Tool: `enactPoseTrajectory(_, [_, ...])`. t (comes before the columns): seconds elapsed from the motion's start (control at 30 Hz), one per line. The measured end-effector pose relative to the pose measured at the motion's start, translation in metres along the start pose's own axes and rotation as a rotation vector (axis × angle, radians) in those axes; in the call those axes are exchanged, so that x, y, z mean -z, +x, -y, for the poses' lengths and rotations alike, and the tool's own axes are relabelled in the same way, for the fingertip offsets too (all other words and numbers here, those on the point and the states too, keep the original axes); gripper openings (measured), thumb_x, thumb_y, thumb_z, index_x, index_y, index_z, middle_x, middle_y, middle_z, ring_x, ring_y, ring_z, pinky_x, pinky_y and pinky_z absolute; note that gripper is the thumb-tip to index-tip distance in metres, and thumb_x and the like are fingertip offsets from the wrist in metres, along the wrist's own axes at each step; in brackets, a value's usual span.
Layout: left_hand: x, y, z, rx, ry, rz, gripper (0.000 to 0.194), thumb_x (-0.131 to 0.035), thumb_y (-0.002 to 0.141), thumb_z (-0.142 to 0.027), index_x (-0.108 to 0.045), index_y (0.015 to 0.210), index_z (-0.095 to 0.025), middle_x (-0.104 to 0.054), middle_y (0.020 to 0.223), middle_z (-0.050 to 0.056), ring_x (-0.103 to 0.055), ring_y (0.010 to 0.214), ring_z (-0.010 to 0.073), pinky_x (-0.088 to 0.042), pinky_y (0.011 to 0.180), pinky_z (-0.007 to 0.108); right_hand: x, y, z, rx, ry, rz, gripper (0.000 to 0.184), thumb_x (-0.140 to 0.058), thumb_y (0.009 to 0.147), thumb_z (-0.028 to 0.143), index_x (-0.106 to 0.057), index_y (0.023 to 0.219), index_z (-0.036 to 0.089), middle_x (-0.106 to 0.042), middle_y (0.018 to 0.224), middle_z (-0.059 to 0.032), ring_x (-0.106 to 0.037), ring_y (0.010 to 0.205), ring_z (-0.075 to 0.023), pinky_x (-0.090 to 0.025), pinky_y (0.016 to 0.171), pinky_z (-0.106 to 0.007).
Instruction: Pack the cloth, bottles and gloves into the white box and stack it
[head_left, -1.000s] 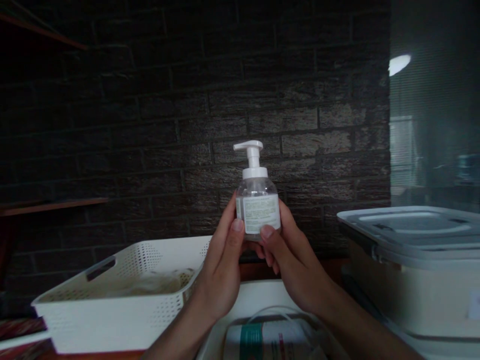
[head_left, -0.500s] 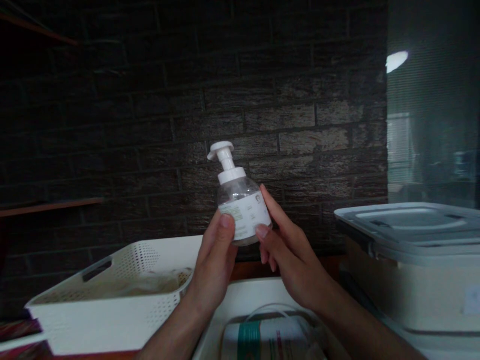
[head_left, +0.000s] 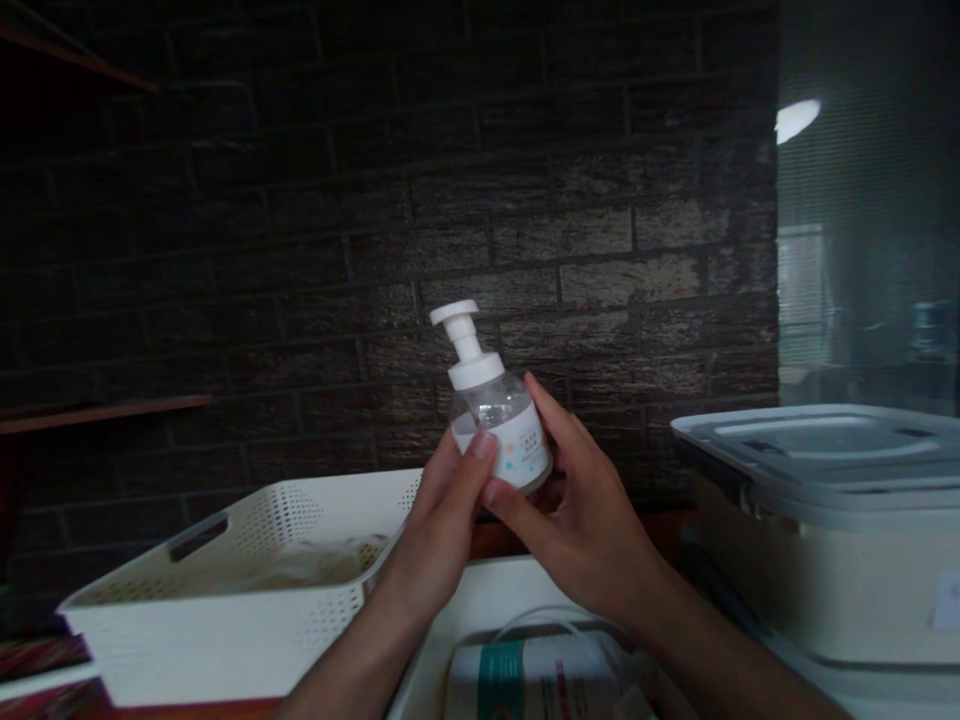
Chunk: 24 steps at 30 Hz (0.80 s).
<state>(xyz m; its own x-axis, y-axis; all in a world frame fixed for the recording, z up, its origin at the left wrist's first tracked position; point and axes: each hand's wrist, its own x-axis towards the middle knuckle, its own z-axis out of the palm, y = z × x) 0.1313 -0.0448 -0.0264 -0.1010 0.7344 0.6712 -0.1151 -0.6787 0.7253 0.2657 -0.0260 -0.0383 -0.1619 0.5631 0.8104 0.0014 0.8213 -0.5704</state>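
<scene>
Brick wall [head_left: 480, 180] behind, basket [head_left: 217, 645] left, lidded box [head_left: 825, 580] right. Left hand [head_left: 435, 530], right hand [head_left: 592, 520] both clamped on pump bottle [head_left: 506, 410], raised, top leaning left. Step looks like in-hand orienting; next move calls for firm two-hand support.

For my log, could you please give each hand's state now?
Left hand: holding the clear rounded plastic bottle with a white pump.
Right hand: holding the same bottle.

A dark brick wall [head_left: 480, 150] is seen at 12 o'clock, a shelf [head_left: 112, 412] at 9. A perforated white basket [head_left: 217, 645] is set at 8 o'clock, a grey-lidded box [head_left: 832, 575] at 4; a green-banded package [head_left: 529, 680] is contained in a white bin [head_left: 501, 588] at 6.
</scene>
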Motion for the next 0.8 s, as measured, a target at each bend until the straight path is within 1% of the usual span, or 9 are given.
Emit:
enactPoseTrajectory(0.1, [-0.005,-0.001,-0.005,0.059,-0.075,-0.016,0.051,-0.068,0.096,-0.052,-0.066,0.136,-0.021,-0.074,0.129,0.012,-0.067,0.125,0.0365,-0.054,0.107,0.05,0.0,-0.001,0.001,-0.002,-0.031,0.023,0.101,-0.084,0.085,0.045,-0.027,0.168,0.032,-0.056,0.146,-0.0126,-0.061,0.118,-0.0293,-0.058,0.094,-0.044])
enactPoseTrajectory(0.2, [-0.002,0.001,-0.005,0.096,-0.139,-0.024,0.052,-0.066,0.097,-0.054,-0.066,0.135,-0.019,-0.076,0.125,0.012,-0.07,0.12,0.0352,-0.055,0.104,0.048,0.002,0.0,0.003,-0.019,0.004,0.081,0.098,-0.077,0.09,0.052,-0.024,0.169,0.03,-0.061,0.139,-0.0123,-0.065,0.106,-0.0258,-0.059,0.086,-0.041])
enactPoseTrajectory(0.3, [0.006,0.003,0.003,0.081,-0.199,-0.039,0.051,-0.058,0.1,-0.057,-0.069,0.132,-0.018,-0.077,0.121,0.011,-0.071,0.115,0.033,-0.057,0.102,0.045,0.006,0.0,0.007,-0.052,0.076,0.175,0.082,-0.06,0.102,0.054,-0.019,0.17,0.032,-0.071,0.12,-0.0075,-0.066,0.084,-0.0185,-0.058,0.074,-0.035])
enactPoseTrajectory(0.4, [0.014,0.005,0.01,0.047,-0.164,-0.062,0.053,-0.056,0.102,-0.059,-0.068,0.133,-0.018,-0.077,0.121,0.011,-0.072,0.115,0.0319,-0.057,0.1,0.044,0.007,0.0,0.008,-0.062,0.089,0.225,0.077,-0.052,0.106,0.053,-0.015,0.17,0.033,-0.073,0.095,-0.0009,-0.063,0.069,-0.0153,-0.055,0.066,-0.031])
enactPoseTrajectory(0.47, [0.017,0.005,0.012,0.03,-0.09,-0.074,0.057,-0.056,0.101,-0.06,-0.064,0.14,-0.019,-0.075,0.126,0.011,-0.071,0.118,0.032,-0.056,0.103,0.045,0.006,-0.001,0.007,-0.042,0.073,0.207,0.078,-0.053,0.107,0.052,-0.013,0.17,0.032,-0.074,0.101,-0.002,-0.066,0.075,-0.0165,-0.057,0.071,-0.033])
enactPoseTrajectory(0.53, [0.017,0.004,0.01,0.011,-0.008,-0.072,0.059,-0.056,0.101,-0.061,-0.06,0.145,-0.021,-0.073,0.133,0.011,-0.067,0.125,0.0326,-0.052,0.108,0.046,0.005,-0.001,0.005,0.013,0.018,0.128,0.078,-0.055,0.106,0.05,-0.017,0.17,0.03,-0.071,0.124,-0.0071,-0.069,0.097,-0.0205,-0.058,0.089,-0.039])
enactPoseTrajectory(0.63, [0.012,0.001,0.005,-0.036,0.071,-0.079,0.059,-0.057,0.101,-0.059,-0.059,0.148,-0.024,-0.064,0.148,0.01,-0.053,0.143,0.0325,-0.043,0.118,0.045,0.005,0.0,0.002,0.08,-0.056,0.013,0.072,-0.055,0.106,0.048,-0.024,0.169,0.03,-0.06,0.145,-0.0097,-0.062,0.124,-0.0253,-0.048,0.11,-0.045])
enactPoseTrajectory(0.7, [0.007,-0.002,0.003,-0.055,0.087,-0.069,0.059,-0.061,0.1,-0.057,-0.057,0.15,-0.027,-0.059,0.153,0.008,-0.045,0.15,0.0313,-0.038,0.122,0.044,0.004,0.0,0.001,0.072,-0.067,-0.009,0.071,-0.054,0.106,0.049,-0.025,0.169,0.031,-0.06,0.145,-0.0097,-0.061,0.124,-0.0257,-0.05,0.108,-0.044])
enactPoseTrajectory(0.8, [0.003,-0.004,0.004,-0.058,0.077,-0.037,0.058,-0.064,0.098,-0.054,-0.056,0.15,-0.029,-0.061,0.151,0.007,-0.047,0.148,0.0305,-0.037,0.122,0.044,0.004,-0.001,0.003,0.041,-0.086,0.009,0.075,-0.057,0.104,0.051,-0.026,0.168,0.028,-0.058,0.144,-0.0115,-0.063,0.119,-0.0258,-0.056,0.095,-0.041])
